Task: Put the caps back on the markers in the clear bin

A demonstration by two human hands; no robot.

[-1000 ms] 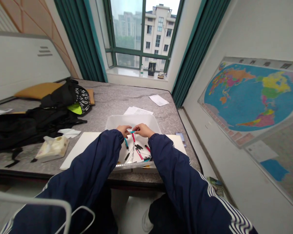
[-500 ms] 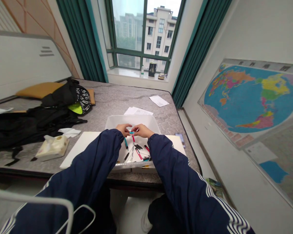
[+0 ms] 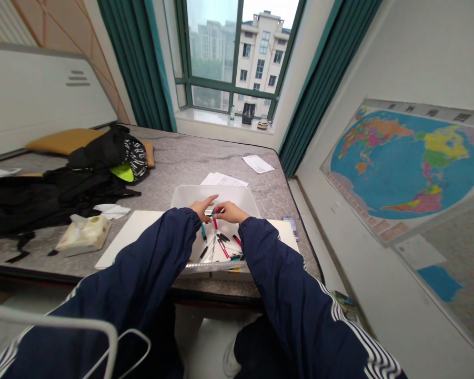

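A translucent plastic bin (image 3: 240,196) stands at the bed's near edge, with several red, black and teal pens (image 3: 223,247) scattered on its bottom. Over the bin, my right hand (image 3: 229,211) pinches a small teal pen (image 3: 213,215). My left hand (image 3: 202,207) is beside it on the left, fingers spread, close to the pen's other end; whether it touches the pen is too small to tell. Below the hands, a red pen (image 3: 215,223) and a teal pen (image 3: 204,232) lean inside the bin.
Paper sheets (image 3: 223,180) lie behind the bin, and a white board (image 3: 124,237) extends to its left. Farther left are a tissue pack (image 3: 84,235) and black bags (image 3: 55,197). A white curved tube (image 3: 55,320) crosses the lower left.
My left hand's fingers have opened and lifted away from the teal pen, while my right hand keeps its pinch. The view has shifted slightly.
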